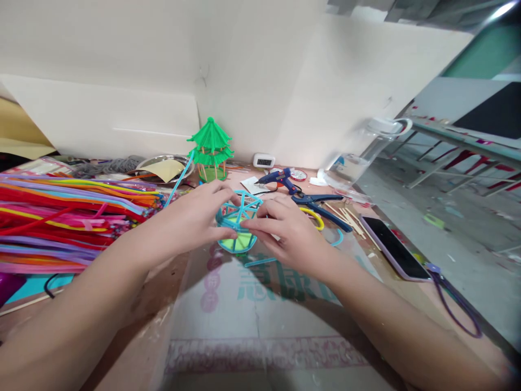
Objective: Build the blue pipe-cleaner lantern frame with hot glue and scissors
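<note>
Between my hands stands a small light-blue pipe-cleaner frame (pixel 243 202), with spokes on top, uprights and a light-green base (pixel 243 240). My left hand (pixel 197 217) grips its left side, thumb low and fingers curled behind the rim. From the right, my right hand (pixel 291 231) pinches its front edge with thumb and forefinger; the fingertips partly cover the spot they touch. A loose blue pipe-cleaner piece (pixel 260 262) lies below the right hand. Another blue strip (pixel 179 181) rises behind my left wrist.
A green pagoda model (pixel 210 144) stands behind. Beyond my right hand are a blue glue gun (pixel 279 177), dark-blue pliers (pixel 321 207), a yellow ring (pixel 315 218) and wooden sticks (pixel 352 221). A phone (pixel 394 247) lies right; bundled pipe cleaners (pixel 61 217) lie left. A clear bottle (pixel 358 155) stands behind.
</note>
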A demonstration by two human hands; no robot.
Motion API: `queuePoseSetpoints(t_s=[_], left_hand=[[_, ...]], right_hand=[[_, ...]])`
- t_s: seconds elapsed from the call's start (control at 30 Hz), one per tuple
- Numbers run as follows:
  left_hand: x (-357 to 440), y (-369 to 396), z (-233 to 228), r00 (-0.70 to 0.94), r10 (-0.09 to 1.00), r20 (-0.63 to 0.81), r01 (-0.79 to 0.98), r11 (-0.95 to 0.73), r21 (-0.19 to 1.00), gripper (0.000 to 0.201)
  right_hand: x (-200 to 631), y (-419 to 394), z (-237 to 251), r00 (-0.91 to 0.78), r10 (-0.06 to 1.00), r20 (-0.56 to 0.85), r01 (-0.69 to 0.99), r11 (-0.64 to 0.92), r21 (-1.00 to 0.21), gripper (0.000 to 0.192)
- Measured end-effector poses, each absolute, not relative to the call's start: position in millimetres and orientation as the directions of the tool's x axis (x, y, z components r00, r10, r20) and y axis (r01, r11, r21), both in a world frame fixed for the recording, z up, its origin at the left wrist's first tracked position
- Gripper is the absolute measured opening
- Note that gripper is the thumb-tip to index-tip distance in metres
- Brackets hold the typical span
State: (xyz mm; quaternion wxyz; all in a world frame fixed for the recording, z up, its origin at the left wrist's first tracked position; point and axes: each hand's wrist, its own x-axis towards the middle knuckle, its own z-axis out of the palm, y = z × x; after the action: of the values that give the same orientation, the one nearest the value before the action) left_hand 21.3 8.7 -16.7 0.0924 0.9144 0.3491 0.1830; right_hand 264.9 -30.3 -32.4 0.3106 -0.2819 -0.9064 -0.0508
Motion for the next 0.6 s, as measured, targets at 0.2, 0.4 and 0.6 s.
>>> queuePoseSetpoints(t_s=[0.2,0.4,0.6], left_hand=[[26,7,-16,0.686,0.674,0.272,0.62,-0.738,0.266,0.03],[24,6,-14,0.671,0.706,0.225,0.657,-0.707,0.261,0.037],[26,2,-9,0.697,0.616,0.366,0.557,-0.787,0.264,0.028]], right_hand=[[264,-30,-34,-0.66,0.483,0.575,0.545,0.835,-0.075,0.023],[269,-28,-28,-0.598,0.526,0.604,0.578,0.806,-0.129,0.019],[284,-21,-21,-0.495,0.647,0.58,0.65,0.719,-0.247,0.017]])
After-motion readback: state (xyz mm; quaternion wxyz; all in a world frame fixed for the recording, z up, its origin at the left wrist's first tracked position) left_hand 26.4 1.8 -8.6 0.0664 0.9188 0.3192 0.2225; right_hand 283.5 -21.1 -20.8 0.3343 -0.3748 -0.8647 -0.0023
